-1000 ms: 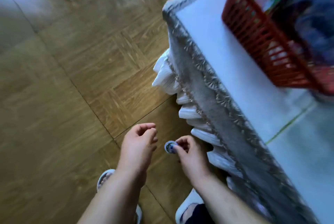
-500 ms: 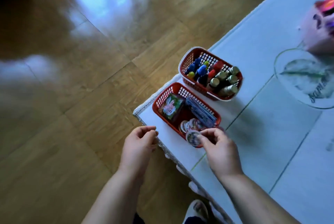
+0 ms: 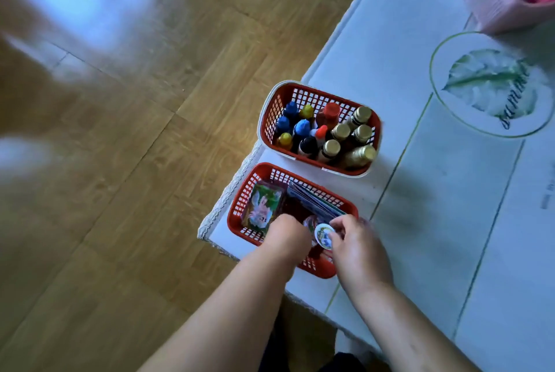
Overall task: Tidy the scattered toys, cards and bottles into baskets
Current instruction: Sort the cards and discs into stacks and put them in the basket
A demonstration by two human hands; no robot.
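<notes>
Red plastic mesh makes up the two baskets at the corner of your desk (image 3: 450, 221), side by side and close together but not touching. The far basket (image 3: 312, 95) is packed with upright bottles (image 3: 339, 131): blue, yellow, red and black caps on its left side, gold caps on its right, and one gold-capped bottle leaning along the near right wall. The near basket (image 3: 243, 203) holds a picture card (image 3: 262, 206) propped against its left wall and a row of cards (image 3: 312, 203) standing on edge along its far right side.

Your right hand (image 3: 357, 251) pinches a round disc (image 3: 323, 236) between thumb and fingertips. You hold the disc on edge, its printed face turned towards you, just above the near right part of the near basket. Your left hand (image 3: 285, 236) reaches down into the same basket next to the picture card. Only its back shows and the fingers are hidden below it, so I cannot tell whether it is gripping anything. Something round and reddish lies in the basket between your hands, too blurred to make out.

Farther along the desk, a green leaf print (image 3: 486, 80) sits inside a ring on the pale cloth. A pink box (image 3: 486, 5) with colourful toys inside stands at the top right edge. The wooden floor (image 3: 150, 161) fills the left side.
</notes>
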